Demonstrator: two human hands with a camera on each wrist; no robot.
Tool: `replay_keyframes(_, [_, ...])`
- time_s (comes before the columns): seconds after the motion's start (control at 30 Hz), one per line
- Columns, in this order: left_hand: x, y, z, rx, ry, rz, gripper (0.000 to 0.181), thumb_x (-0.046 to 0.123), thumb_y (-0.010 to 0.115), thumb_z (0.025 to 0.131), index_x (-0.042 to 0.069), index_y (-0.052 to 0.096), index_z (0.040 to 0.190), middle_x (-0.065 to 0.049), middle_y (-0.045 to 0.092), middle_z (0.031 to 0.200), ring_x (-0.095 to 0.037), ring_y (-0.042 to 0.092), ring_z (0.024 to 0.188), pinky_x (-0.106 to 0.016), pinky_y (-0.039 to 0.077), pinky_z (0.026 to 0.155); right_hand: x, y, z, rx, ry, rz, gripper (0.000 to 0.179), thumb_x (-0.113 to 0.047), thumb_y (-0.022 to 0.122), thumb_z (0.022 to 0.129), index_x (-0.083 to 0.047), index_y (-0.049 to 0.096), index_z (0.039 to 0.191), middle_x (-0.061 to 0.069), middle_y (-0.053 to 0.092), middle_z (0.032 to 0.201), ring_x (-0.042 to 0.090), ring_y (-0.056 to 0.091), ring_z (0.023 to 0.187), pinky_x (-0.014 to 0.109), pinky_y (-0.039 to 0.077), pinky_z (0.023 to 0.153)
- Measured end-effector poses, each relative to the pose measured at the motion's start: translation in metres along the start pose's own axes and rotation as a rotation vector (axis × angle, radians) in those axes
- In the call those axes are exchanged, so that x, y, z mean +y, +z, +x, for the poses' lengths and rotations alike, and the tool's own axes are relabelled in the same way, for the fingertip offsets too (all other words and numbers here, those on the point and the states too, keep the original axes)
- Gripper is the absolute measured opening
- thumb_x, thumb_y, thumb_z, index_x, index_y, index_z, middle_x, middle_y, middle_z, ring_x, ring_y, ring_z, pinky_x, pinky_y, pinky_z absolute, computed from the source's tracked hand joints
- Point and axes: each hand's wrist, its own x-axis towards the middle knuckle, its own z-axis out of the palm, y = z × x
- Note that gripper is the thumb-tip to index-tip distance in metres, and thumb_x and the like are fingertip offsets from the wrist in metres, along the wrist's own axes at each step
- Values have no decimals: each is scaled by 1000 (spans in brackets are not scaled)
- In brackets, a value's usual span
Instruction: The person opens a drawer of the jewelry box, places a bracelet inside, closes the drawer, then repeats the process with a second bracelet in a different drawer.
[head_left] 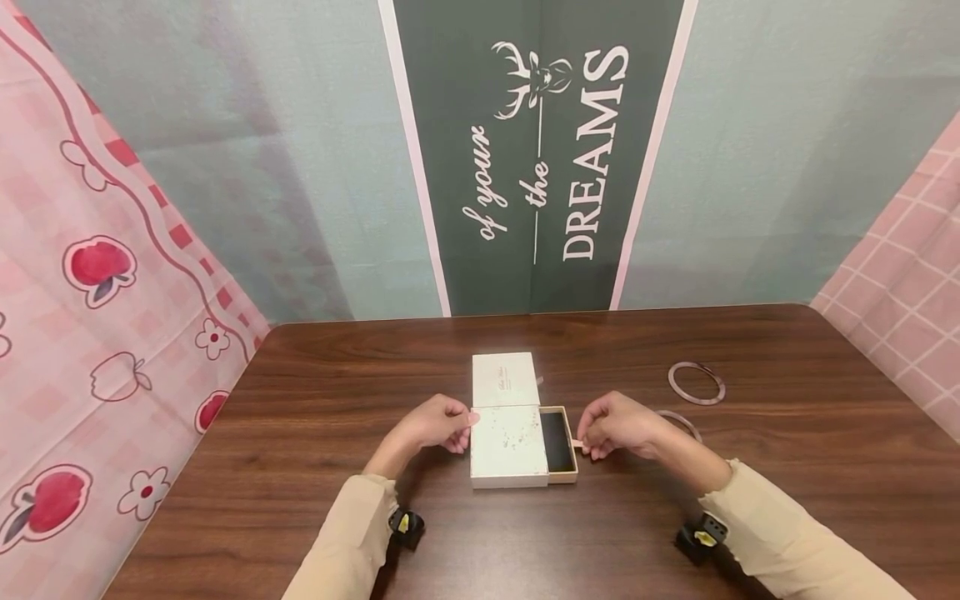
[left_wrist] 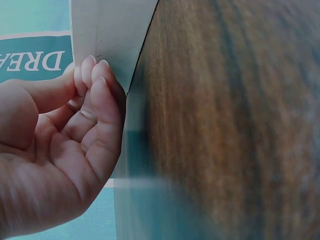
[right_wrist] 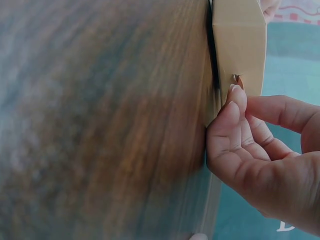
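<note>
A white drawer-style gift box with a speckled top lies on the table, its tan drawer part-way out on the right and black inside. My left hand holds the sleeve's left edge, thumb on top and fingers curled against the side; the box wall shows above the fingertips in the left wrist view. At the drawer's front, my right hand pinches a short ribbon pull tab. That tab comes out of the drawer's tan face in the right wrist view.
Directly behind the box lies a white printed box with a small ribbon at its right side. Two thin bangles lie to the right: one farther bangle and one nearer bangle, partly hidden by my right hand. The wooden table meets a curtain behind.
</note>
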Motion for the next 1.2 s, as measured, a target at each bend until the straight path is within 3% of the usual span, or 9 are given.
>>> replay_keyframes(1.2, [2, 0, 0, 1, -18, 3, 28, 18, 54, 92, 0, 55, 71, -5, 52, 60, -13, 51, 53, -25, 49, 52, 7, -15, -11, -5, 3, 35, 8, 11, 52, 75, 13, 56, 81, 11, 59, 67, 13, 56, 55, 23, 51, 53])
